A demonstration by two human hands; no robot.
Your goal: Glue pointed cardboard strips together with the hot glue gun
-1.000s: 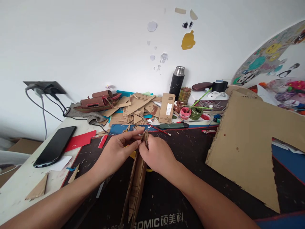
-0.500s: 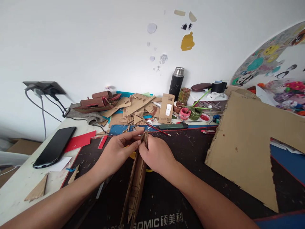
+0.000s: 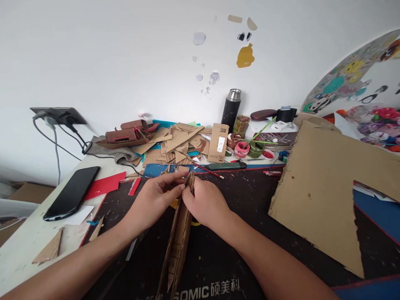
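Note:
A long, narrow cardboard boat hull (image 3: 178, 246) with raised sides points away from me over the dark mat. Its far tip rises to a point between my hands. My left hand (image 3: 153, 198) pinches the left side of that tip between thumb and fingers. Against the right side presses my right hand (image 3: 204, 202), its fingers curled and its thumb near the left thumb. Part of the tip is hidden by the fingers. Something yellow, mostly covered, lies beneath the hull.
A large cardboard sheet (image 3: 315, 196) covers the mat's right side. Cardboard scraps (image 3: 181, 143), a brown model boat (image 3: 125, 137), paint jars (image 3: 242, 148) and a black flask (image 3: 231, 110) line the wall. A utility knife (image 3: 227, 166) lies ahead; a phone (image 3: 71, 193) is at left.
Both hands keep their hold on the tip of the hull, with hardly any movement. The view has shifted very slightly.

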